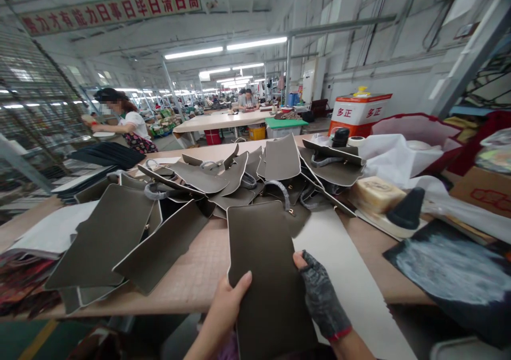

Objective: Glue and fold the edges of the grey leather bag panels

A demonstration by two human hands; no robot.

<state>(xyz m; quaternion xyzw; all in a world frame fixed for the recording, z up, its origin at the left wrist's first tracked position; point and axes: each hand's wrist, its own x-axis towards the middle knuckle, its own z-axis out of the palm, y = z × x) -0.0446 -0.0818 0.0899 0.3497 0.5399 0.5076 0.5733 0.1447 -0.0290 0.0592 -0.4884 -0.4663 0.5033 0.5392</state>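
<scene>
A long dark brown leather panel (265,275) with pale edges stands tilted in front of me at the table's near edge. My left hand (229,301) grips its left side, the thumb lying on the front face. On the right side, my right hand (321,291), in a dark fingerless glove, holds the panel's edge; its fingertips behind the panel are hidden. Just beyond lies a heap of similar brown panels (203,176) with grey wrapped handles (279,189) and small gold-coloured clasps. A white sheet (339,253) lies under and to the right of the held panel.
More brown panels (107,232) lie at the left, near white cloth (56,229). To the right are a yellowish block (377,194), a black cone-shaped object (407,209), a whitened dark board (455,259) and an orange-white container (357,112). A person (128,123) works at the far left.
</scene>
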